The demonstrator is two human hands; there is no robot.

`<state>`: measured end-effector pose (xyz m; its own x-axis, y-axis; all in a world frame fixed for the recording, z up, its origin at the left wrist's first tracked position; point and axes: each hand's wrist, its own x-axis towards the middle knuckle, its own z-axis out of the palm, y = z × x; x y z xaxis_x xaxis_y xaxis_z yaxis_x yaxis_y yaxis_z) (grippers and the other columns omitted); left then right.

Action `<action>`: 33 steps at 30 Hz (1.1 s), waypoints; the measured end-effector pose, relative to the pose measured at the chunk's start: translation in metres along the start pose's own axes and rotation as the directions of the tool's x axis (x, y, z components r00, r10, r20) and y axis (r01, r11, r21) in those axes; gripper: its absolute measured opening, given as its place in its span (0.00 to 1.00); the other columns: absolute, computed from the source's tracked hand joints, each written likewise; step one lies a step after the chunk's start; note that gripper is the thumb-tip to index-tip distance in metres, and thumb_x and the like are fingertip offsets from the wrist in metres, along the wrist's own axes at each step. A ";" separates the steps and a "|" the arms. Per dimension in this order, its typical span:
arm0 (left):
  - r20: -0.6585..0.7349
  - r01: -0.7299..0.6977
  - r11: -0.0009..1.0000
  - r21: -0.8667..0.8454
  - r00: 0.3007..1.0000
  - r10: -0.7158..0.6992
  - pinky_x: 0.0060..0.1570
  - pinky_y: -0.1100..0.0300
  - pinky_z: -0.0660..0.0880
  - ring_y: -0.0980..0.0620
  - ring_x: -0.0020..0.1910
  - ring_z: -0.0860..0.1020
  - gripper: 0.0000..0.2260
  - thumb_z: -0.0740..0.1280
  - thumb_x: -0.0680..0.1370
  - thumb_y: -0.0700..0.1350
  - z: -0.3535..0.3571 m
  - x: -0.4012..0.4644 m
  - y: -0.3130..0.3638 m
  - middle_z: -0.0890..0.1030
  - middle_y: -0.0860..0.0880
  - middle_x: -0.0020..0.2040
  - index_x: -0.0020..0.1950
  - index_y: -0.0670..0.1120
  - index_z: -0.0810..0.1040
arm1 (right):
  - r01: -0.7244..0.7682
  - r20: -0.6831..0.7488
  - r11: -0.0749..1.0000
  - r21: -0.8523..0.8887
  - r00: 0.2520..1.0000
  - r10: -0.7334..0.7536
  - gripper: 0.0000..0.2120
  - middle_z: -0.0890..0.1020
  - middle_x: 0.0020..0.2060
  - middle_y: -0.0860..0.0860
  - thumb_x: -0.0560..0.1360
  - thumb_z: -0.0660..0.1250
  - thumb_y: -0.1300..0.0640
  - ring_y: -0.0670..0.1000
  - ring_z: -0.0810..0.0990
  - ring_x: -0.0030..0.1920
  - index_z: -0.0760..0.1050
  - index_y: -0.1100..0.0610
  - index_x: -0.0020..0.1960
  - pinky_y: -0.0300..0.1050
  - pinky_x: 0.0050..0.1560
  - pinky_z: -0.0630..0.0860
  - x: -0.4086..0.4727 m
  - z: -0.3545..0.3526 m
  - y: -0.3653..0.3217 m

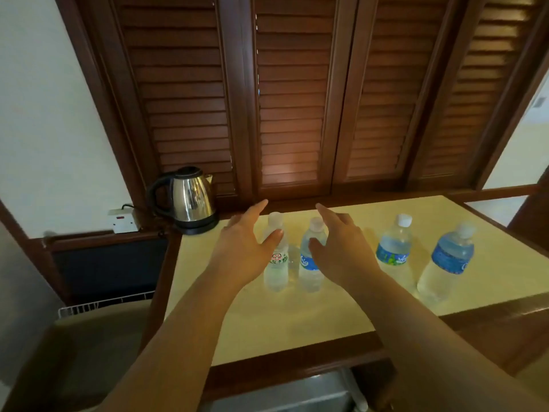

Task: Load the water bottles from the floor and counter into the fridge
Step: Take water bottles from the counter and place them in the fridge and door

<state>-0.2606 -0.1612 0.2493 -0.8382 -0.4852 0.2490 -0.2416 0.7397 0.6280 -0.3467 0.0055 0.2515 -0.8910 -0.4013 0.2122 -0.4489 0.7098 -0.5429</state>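
Observation:
Several clear water bottles stand upright on the pale yellow counter (297, 316). A bottle with a white and green label (277, 263) is leftmost. Beside it stands a blue-labelled bottle (310, 263), with another small bottle partly hidden between and behind them. Two more blue-labelled bottles (395, 248) (448, 263) stand to the right. My left hand (243, 248) is spread open just left of the white-labelled bottle, its thumb in front of the bottle's shoulder. My right hand (341, 248) is spread open at the right of the second bottle. Neither hand grips anything.
A steel electric kettle (190, 200) sits at the counter's back left corner, next to a wall socket (123, 220). Dark wooden louvred shutters (291, 99) rise behind the counter. A white wire rack (89, 306) shows lower left, and a grey metal surface (285, 394) lies below the counter's front edge.

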 end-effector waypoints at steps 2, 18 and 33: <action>0.041 -0.002 1.000 0.012 0.999 0.002 0.68 0.51 0.70 0.46 0.74 0.69 0.30 0.64 0.79 0.65 0.007 0.027 -0.003 0.67 0.49 0.78 0.79 0.66 0.58 | -0.028 0.020 1.000 -0.009 0.999 0.028 0.31 0.71 0.71 0.54 0.81 0.65 0.50 0.61 0.73 0.68 0.59 0.44 0.81 0.54 0.66 0.74 0.021 0.012 0.005; -0.257 -0.141 0.987 0.072 0.954 0.155 0.42 0.53 0.82 0.49 0.44 0.84 0.16 0.65 0.82 0.55 0.015 -0.081 -0.012 0.86 0.50 0.47 0.67 0.50 0.78 | 0.060 -0.177 0.989 0.137 0.984 -0.035 0.11 0.73 0.53 0.45 0.79 0.70 0.52 0.43 0.76 0.43 0.74 0.49 0.61 0.33 0.40 0.71 -0.078 0.008 0.050; -0.233 0.140 0.981 0.132 0.967 -0.107 0.29 0.64 0.76 0.60 0.31 0.78 0.15 0.68 0.80 0.56 0.071 -0.334 -0.057 0.83 0.54 0.39 0.65 0.53 0.81 | 0.006 0.142 0.955 0.295 0.989 -0.051 0.14 0.74 0.49 0.41 0.76 0.71 0.52 0.38 0.79 0.44 0.77 0.48 0.60 0.29 0.40 0.70 -0.277 0.101 0.162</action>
<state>-0.0016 -0.0082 0.0786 -0.6703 -0.6568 0.3455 -0.4194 0.7193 0.5538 -0.1654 0.1731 0.0223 -0.8485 -0.5151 0.1215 -0.4148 0.5047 -0.7571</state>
